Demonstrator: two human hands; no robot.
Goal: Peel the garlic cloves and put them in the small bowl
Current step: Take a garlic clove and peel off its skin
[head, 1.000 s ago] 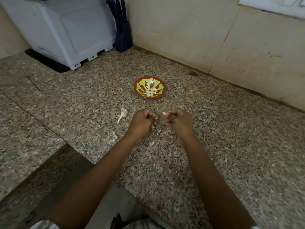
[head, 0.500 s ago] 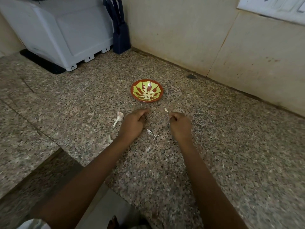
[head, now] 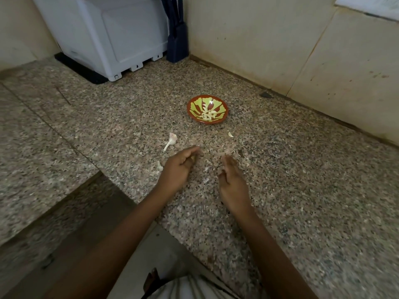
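Note:
A small red and green bowl (head: 194, 116) stands on the granite counter and holds several peeled garlic cloves (head: 207, 114). One clove piece (head: 230, 134) lies on the counter just in front of the bowl. A garlic stem stub (head: 171, 140) lies to the left. My left hand (head: 180, 167) hovers over the counter with relaxed, slightly bent fingers and holds nothing I can see. My right hand (head: 232, 179) is edge-on beside it, fingers straight, also without anything in it. Bits of skin (head: 206, 180) lie between the hands.
A white appliance (head: 103, 33) on a black mat stands at the back left, with a dark knife block (head: 177, 46) beside it in the corner. Tiled walls close off the back and right. The counter edge (head: 133, 203) drops away at the front left.
Both hands were curled close together, the right pinching a clove piece. They have since opened and drawn back toward me, and the clove piece now lies on the counter before the bowl.

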